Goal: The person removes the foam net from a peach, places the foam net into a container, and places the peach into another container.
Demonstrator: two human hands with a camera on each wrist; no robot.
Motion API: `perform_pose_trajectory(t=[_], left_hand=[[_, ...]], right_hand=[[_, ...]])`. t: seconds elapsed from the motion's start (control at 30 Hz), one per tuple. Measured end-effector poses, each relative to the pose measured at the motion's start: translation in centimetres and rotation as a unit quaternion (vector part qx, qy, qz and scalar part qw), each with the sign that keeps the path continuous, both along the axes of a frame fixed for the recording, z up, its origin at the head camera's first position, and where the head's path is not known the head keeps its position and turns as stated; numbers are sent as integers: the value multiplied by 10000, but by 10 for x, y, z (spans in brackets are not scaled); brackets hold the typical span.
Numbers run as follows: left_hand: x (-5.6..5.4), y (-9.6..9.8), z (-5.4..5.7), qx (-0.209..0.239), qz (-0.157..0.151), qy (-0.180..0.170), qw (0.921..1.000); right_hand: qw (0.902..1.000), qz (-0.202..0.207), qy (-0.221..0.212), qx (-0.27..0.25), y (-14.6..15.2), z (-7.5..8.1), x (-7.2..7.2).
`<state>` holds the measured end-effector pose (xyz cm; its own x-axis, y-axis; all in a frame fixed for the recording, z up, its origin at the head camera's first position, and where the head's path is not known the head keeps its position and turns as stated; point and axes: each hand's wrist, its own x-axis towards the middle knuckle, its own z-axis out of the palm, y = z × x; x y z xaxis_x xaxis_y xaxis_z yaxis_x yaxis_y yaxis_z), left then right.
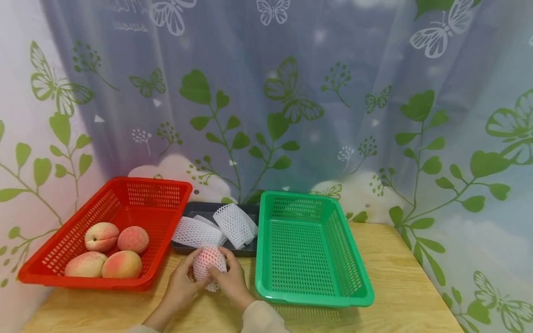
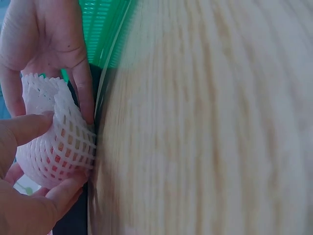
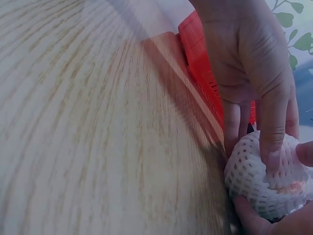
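A peach in a white foam net sleeve is held between both hands, just in front of the dark tray. My left hand grips its left side, with the thumb on the net and fingers under the fruit in the left wrist view. From the other side my right hand holds the same wrapped peach, fingers and thumb at the net's open end. Reddish skin shows through the mesh. Behind the hands, white foam net sleeves lie in the dark tray.
At left stands a red basket with several bare peaches inside. A green basket stands right of the tray on the wooden table. A patterned curtain hangs behind.
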<state>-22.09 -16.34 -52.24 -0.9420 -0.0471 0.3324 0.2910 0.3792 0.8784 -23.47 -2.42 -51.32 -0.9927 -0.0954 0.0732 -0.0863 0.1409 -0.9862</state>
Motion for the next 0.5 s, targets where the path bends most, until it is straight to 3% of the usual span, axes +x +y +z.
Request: perform_pose_trajectory(t=[0.27,0.5], left_hand=[[0,-1,-2,-227,92,126,9996],[6,-1,1,-398,331,310,9982]], right_hand=[[9996,-113,-174,-209,-2,1,2],[9983,-149,-192,-531,-5,3,7]])
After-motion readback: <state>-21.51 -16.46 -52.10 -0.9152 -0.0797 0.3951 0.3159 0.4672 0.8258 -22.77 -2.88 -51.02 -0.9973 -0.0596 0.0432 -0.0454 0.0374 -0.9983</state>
